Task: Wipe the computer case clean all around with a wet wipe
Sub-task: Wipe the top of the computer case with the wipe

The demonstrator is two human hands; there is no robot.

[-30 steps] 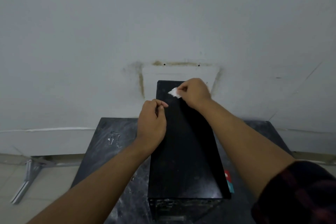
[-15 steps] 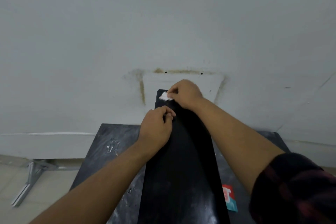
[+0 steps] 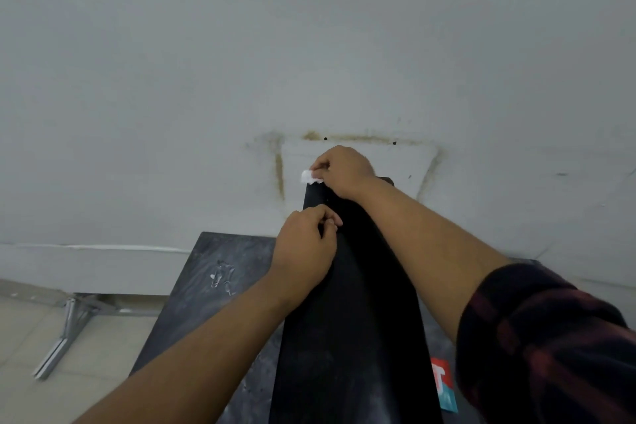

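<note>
The top of the computer case [image 3: 351, 320] is being wiped: the right hand [image 3: 344, 169] pinches the wet wipe [image 3: 309, 176] at the case's far left corner, while the left hand [image 3: 306, 248], fingers curled, rests on its left edge. Next, I judge, comes the case's side faces. The wipe has slid leftward from mid-top to that corner; the left hand stays put.

I'm in a bare, workshop-like back room: white wall [image 3: 172, 79] stained with brown glue marks [image 3: 279, 175] (screw holes too), a scuffed black table [image 3: 206, 279], a metal frame [image 3: 69, 330] on the tiled floor [image 3: 24, 327].
</note>
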